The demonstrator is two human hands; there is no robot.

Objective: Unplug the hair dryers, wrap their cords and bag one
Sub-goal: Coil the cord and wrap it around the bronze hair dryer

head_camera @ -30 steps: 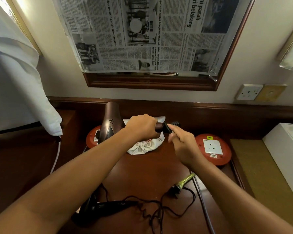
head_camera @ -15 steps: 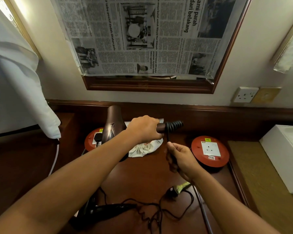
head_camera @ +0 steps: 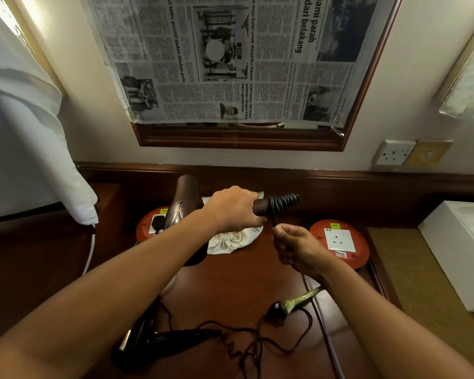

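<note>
- Black hair dryer (head_camera: 159, 341) lay on its side at the near edge of the wooden desk (head_camera: 230, 283), left of centre, with its loose black cord (head_camera: 246, 340) tangled on the desk surface to its right.
- Black plug (head_camera: 278, 310) of that cord lay free on the desk, just right of the tangle, touching a glittery green object (head_camera: 301, 298) whose kind could not be told.
- Right hand (head_camera: 296, 250) was raised above the desk, right of centre; its fingers were curled closed, thumb and forefinger pinching a short black cord (head_camera: 273, 221) that ran straight up to the dryer handle.
- Left hand (head_camera: 234, 210) was held farther and to the left; its fingers were wrapped firmly round the handle of the brown hair dryer (head_camera: 185, 201), which was held clear of the desk with its barrel pointing to the far side.
- Cord coils (head_camera: 283, 203) were wound tightly round the handle end, just right of the left hand.
- White drawstring bag (head_camera: 230, 240) lay on the desk below the left hand.
- Two red round socket reels sat beyond: the left reel (head_camera: 149, 228) had a black plug inserted; the right reel (head_camera: 340, 242) showed a bare white socket.
- White wall socket (head_camera: 394, 153) was mounted at far right, below the newspaper-covered mirror (head_camera: 230, 64).
</note>
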